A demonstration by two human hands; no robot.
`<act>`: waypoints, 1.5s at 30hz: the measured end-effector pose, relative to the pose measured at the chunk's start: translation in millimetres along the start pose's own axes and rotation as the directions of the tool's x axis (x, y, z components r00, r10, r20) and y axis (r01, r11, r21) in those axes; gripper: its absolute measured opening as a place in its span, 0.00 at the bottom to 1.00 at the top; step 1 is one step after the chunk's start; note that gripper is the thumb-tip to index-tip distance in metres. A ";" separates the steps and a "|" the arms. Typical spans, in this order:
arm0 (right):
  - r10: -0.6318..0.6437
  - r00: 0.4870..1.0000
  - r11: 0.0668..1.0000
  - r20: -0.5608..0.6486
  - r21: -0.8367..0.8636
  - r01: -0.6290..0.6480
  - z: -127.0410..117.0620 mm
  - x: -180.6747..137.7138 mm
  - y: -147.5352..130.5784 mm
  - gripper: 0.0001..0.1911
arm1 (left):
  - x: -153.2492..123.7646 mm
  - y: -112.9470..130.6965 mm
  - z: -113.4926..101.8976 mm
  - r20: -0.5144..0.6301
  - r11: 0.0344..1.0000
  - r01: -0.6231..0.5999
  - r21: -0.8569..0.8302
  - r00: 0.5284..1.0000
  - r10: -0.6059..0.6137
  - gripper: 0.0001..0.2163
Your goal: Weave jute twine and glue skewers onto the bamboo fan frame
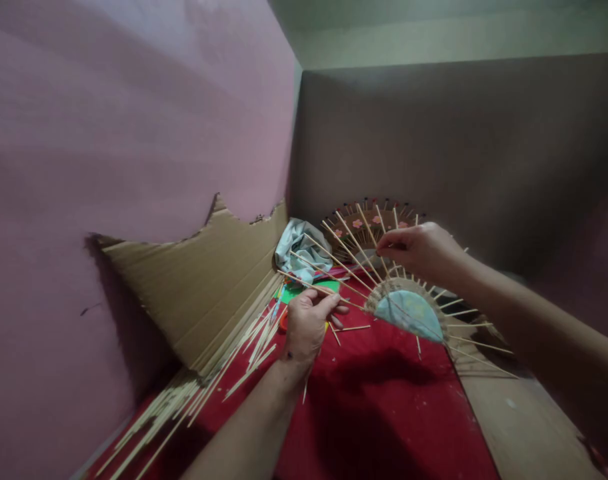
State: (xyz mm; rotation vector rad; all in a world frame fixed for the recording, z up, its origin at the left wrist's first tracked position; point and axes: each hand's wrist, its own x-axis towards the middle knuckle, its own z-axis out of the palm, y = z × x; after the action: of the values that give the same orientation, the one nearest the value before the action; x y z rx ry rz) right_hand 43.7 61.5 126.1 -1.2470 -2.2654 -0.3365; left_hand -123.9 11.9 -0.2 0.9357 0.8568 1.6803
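A half-round piece with a pale blue patterned centre [409, 315] is edged by a woven tan band [384, 288]. Thin wooden sticks [354, 229] spread out from the band like a fan. My left hand [307, 323] is closed on one of the sticks at the left side of this fan, thumb against fingers. Above the band, my right hand [417, 250] is pinched closed among the upper sticks. What sits between its fingertips is too small to make out, and the hand hides some of the sticks behind it.
Loose sticks [159, 417] lie along the left of the red cloth [384, 413]. A cardboard sheet [199, 280] leans on the pink wall. Behind the fan are a crumpled pale cloth [304, 243] and a larger brown fan-shaped piece with pink flowers [357, 224].
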 end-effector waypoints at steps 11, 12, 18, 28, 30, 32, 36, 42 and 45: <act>0.028 0.996 1.000 -0.088 0.012 -0.027 9.4 -7.2 -6.5 0.09 | -1.0 -3.0 1.4 0.010 0.999 -0.007 0.047 1.000 0.007 0.07; 0.027 0.996 1.000 -0.083 -0.012 -0.028 10.5 -6.9 -5.7 0.09 | -1.2 -3.1 1.4 0.012 0.999 -0.007 0.046 1.000 0.006 0.07; 0.002 1.000 0.988 -0.026 0.156 0.002 16.1 -4.2 5.9 0.09 | 0.0 -3.7 0.9 0.017 0.999 0.009 0.041 1.000 -0.010 0.08; 0.032 0.993 0.998 -0.110 0.057 -0.026 23.8 -3.9 -0.8 0.08 | 0.2 -3.1 0.8 0.028 0.997 0.025 0.070 0.999 -0.027 0.07; 0.042 0.991 0.999 -0.126 0.029 -0.038 26.2 -4.2 -3.2 0.09 | 0.6 -3.8 0.4 0.042 0.998 0.009 0.068 0.999 -0.011 0.07; 0.052 0.991 0.999 -0.124 -0.003 -0.052 28.1 -4.9 -4.4 0.09 | 0.9 -4.4 0.0 0.047 0.998 -0.001 0.063 0.999 -0.002 0.07; 0.077 0.989 0.994 -0.126 -0.071 -0.087 30.1 -7.6 -4.6 0.08 | 0.9 -4.6 -0.3 0.058 0.999 -0.009 0.049 0.998 0.006 0.06; -0.016 0.999 0.979 -0.052 -0.203 0.005 30.4 -9.4 -7.6 0.10 | 2.1 -5.4 -0.3 0.089 0.998 -0.013 0.069 0.996 0.007 0.06; -0.093 0.996 0.963 0.011 -0.252 0.093 28.9 -11.3 -11.2 0.12 | 2.2 -5.6 0.1 0.078 0.998 0.003 0.061 0.997 -0.008 0.06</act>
State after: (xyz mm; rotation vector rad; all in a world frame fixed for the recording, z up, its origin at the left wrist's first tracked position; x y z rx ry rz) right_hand 29.8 60.4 96.2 -1.2626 -2.3398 -0.6792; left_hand -122.0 15.5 -4.6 1.0333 0.8612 1.6094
